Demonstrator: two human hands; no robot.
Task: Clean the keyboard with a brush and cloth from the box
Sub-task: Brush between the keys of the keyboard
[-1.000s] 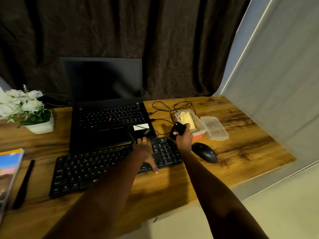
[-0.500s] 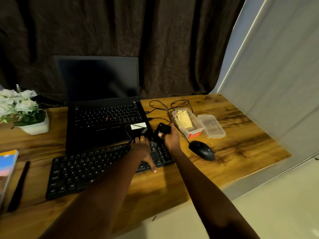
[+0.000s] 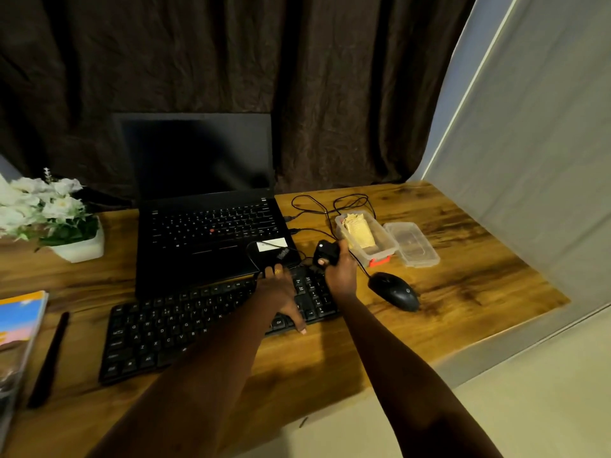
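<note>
While my left hand (image 3: 281,297) lies spread on the keyboard (image 3: 185,328) and my right hand (image 3: 340,276) grips a brush (image 3: 326,252), I see a wood bench (image 3: 463,292) before dark curtains (image 3: 330,77).

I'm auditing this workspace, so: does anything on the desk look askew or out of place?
The external keyboard lies askew, slanted to the desk edge, its right end nearly against the laptop. A black cable loops across the laptop's palm rest. The lid lies off beside the box. Nothing looks spilled or damaged.
</note>
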